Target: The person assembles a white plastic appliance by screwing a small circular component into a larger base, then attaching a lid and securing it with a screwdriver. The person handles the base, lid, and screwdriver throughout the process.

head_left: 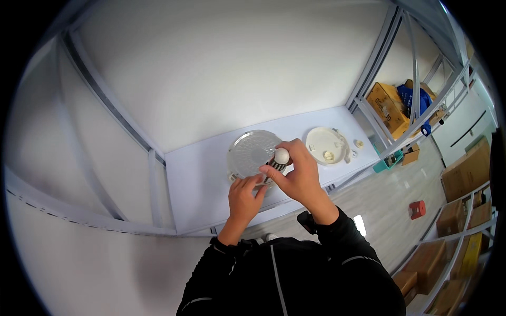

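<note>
My right hand [301,174] is closed around a small tool with a white ball-shaped end [282,156] and a dark, ribbed body. It is held over the near right part of a round, silver-coloured metal disc [250,150], whose face has a radial pattern. The tool's lower end is partly hidden by my fingers. My left hand [245,199] rests at the disc's near edge, its fingers spread and the thumb apart. Its fingertips come close to the tool's lower end; whether they touch it I cannot tell. The disc lies on a white table [195,184].
Right of the disc sits a round white dish [317,138] with small pale pieces in and beside it. Grey metal frame posts [369,58] border the table. Cardboard boxes [387,108], a teal crate [387,163], a red container [417,209] and box-laden shelves [448,242] stand to the right.
</note>
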### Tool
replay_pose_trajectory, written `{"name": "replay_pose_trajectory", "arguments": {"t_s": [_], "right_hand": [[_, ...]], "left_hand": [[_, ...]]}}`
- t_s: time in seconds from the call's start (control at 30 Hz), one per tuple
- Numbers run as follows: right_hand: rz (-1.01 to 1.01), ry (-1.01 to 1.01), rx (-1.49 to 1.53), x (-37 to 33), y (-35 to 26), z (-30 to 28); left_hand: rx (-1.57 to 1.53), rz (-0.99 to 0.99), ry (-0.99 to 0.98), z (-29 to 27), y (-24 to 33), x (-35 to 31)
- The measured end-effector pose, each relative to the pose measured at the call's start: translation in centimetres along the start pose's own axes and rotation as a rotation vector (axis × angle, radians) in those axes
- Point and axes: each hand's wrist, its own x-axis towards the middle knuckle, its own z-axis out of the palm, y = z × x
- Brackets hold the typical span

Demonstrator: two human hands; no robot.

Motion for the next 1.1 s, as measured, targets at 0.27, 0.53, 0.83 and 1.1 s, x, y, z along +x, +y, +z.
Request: {"name": "replay_pose_trajectory", "arguments": {"t_s": [0.27,0.53,0.83,1.1], "right_hand": [[-0.091,0.106,0.016,-0.1,-1.6,-0.3],[-0.259,0.248,0.184,-1.7,2.0,-4.3],[-0.064,0.208,0.049,-5.3,11.2,-13.9],[0.206,0.165,0.085,-9.2,20.4,-26.5]], "left_hand": [[0.031,0.058,0.013,-0.2,-0.1,0.0],[-0.016,-0.016,0.089,0.4,1.6,0.1],[-0.112,0.174,-0.006,6.1,6.8,2.5],[0.029,0.072,-0.242,22.3,11.7,3.9]]}}
